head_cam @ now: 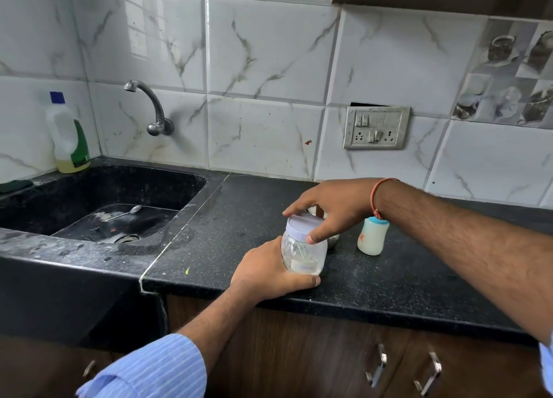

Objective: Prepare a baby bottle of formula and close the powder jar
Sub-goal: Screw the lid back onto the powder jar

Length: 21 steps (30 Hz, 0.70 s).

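A clear powder jar [303, 254] with a little white powder at its bottom stands near the front edge of the black counter [404, 278]. My left hand [266, 275] grips the jar's body from the left. A white lid [302, 223] sits on the jar's mouth, and my right hand [332, 206] holds that lid from above, thumb and fingers curled round its rim. To the right stands a small baby bottle [372, 236], full of white liquid, with a light blue cap on.
A steel vessel [332, 242] is partly hidden behind my right hand. A black sink [36, 200] at the left holds a spoon [125, 212]. A tap [151, 107] and a dish-soap bottle [68, 134] stand behind it. A switch plate [376, 127] hangs on the tiled wall.
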Each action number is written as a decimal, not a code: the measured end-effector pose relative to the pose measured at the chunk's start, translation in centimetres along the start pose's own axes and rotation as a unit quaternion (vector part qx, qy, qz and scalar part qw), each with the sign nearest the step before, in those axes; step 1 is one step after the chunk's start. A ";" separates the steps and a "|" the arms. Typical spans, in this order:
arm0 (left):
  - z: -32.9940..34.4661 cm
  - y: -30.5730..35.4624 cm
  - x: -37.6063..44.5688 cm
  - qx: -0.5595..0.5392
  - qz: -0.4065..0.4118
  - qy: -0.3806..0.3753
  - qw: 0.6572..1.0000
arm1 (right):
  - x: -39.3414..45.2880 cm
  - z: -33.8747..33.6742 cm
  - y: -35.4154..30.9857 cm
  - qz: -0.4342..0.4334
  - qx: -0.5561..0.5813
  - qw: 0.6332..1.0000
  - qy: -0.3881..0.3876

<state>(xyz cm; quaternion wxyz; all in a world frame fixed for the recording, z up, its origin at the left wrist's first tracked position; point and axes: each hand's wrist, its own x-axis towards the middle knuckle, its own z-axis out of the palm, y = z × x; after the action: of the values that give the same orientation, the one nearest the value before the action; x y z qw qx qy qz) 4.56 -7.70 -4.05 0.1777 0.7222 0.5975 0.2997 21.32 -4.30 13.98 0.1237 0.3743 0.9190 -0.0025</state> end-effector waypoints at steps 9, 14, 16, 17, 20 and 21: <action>0.3 -0.3 0.2 0.004 -0.003 0.004 1.000 | 0.5 0.7 -0.4 0.049 -0.037 0.998 0.034; 0.2 -0.1 0.3 0.013 0.002 0.007 1.000 | -0.6 0.1 0.3 0.019 0.035 0.999 0.032; 0.2 0.0 0.3 0.017 0.002 0.006 1.000 | -0.4 0.7 0.4 0.030 0.008 0.998 0.048; 0.2 0.0 0.3 0.018 0.002 0.007 1.000 | -0.1 1.1 0.4 0.040 -0.014 0.998 0.053; 0.3 -0.2 0.3 0.015 -0.005 0.008 1.000 | 0.5 1.8 0.4 0.074 -0.068 0.993 0.060; 0.3 -0.2 0.4 0.013 -0.006 0.008 1.000 | 0.5 1.9 0.5 0.079 -0.066 0.993 0.063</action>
<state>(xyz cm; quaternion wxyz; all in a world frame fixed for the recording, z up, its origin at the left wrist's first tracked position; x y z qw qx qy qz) 4.65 -7.27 -4.37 0.1655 0.7184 0.6073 0.2963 21.71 -3.79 12.11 0.0901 0.4360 0.8907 0.0918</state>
